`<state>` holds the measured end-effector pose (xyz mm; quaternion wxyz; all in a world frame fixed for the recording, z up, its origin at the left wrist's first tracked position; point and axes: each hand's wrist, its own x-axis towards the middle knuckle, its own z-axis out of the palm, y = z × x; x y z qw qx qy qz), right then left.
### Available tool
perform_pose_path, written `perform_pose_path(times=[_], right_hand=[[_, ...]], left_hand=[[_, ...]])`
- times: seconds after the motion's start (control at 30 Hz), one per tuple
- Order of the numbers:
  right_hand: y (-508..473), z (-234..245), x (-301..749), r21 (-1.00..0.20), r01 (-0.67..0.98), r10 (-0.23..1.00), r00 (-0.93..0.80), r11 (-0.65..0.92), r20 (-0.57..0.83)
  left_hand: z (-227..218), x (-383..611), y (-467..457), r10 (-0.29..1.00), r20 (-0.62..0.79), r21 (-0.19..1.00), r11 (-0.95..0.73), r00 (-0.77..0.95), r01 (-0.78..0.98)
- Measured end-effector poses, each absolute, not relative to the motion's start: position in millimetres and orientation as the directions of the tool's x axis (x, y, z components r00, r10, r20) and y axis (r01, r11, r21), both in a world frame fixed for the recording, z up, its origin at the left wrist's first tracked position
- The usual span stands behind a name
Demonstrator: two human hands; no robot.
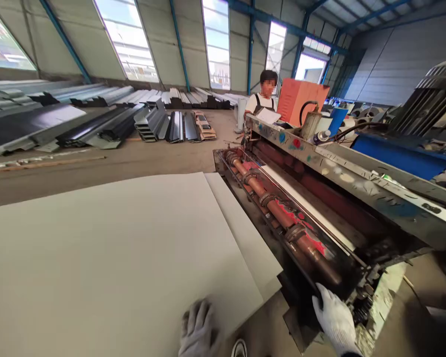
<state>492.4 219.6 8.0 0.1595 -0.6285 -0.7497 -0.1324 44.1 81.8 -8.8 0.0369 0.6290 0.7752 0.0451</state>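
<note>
The single head-worn camera looked forward and down, close above the pale sheet [107,258], the left hand [199,329] and the right hand [336,320] at the bottom of the view. The roller coating machine [293,198] lay near on the right, with stacked metal panels [96,116] far off on the left.

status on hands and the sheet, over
Left hand in white knit glove on near edge of pale grey flat sheets. Right hand in white knit glove at near end of roller machine, by copper-coloured, red-smeared rollers. Co-worker at far end.
</note>
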Motion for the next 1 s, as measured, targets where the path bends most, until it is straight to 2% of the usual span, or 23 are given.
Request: perform_pose_path(times=[0.07, 0.17, 0.27, 0.33, 0.57, 0.73, 0.87, 1.0], right_hand=[[216.9, 20.1, 489.8, 0.028, 0.992, 0.943, -0.125, 0.122, 0.308], [215.8, 26.0, 488.3, 0.044, 0.995, 0.963, -0.097, 0.088, 0.253], [215.6, 22.0, 490.8, 0.06, 0.993, 0.954, -0.111, 0.099, 0.278], [215.6, 18.5, 492.9, 0.067, 0.991, 0.942, -0.135, 0.12, 0.308], [215.7, 10.9, 493.1, 0.069, 0.982, 0.9, -0.187, 0.174, 0.393], [221.6, -1.6, 493.5, 0.034, 0.981, 0.858, -0.183, 0.19, 0.479], [224.2, -7.5, 496.7, 0.017, 0.972, 0.834, -0.21, 0.234, 0.51], [225.4, -11.1, 497.9, 0.015, 0.972, 0.832, -0.209, 0.235, 0.514]], left_hand=[[-7.1, 80.8, 106.1, 0.983, -0.171, 0.254, 0.115, -0.073, 0.96], [-6.3, 126.3, 152.7, 0.96, -0.231, 0.401, -0.056, 0.16, 0.914], [-6.1, 153.3, 188.6, 0.903, -0.269, 0.477, -0.176, 0.334, 0.861], [-5.3, 161.8, 203.2, 0.865, -0.276, 0.488, -0.249, 0.419, 0.837], [1.0, 162.4, 229.0, 0.766, -0.358, 0.36, -0.414, 0.533, 0.836], [-19.0, 156.9, 245.3, 0.755, -0.377, 0.241, -0.48, 0.537, 0.844], [-53.1, 150.0, 251.7, 0.781, -0.316, 0.172, -0.511, 0.539, 0.842], [-96.7, 142.9, 257.4, 0.819, -0.174, 0.093, -0.54, 0.547, 0.837]])
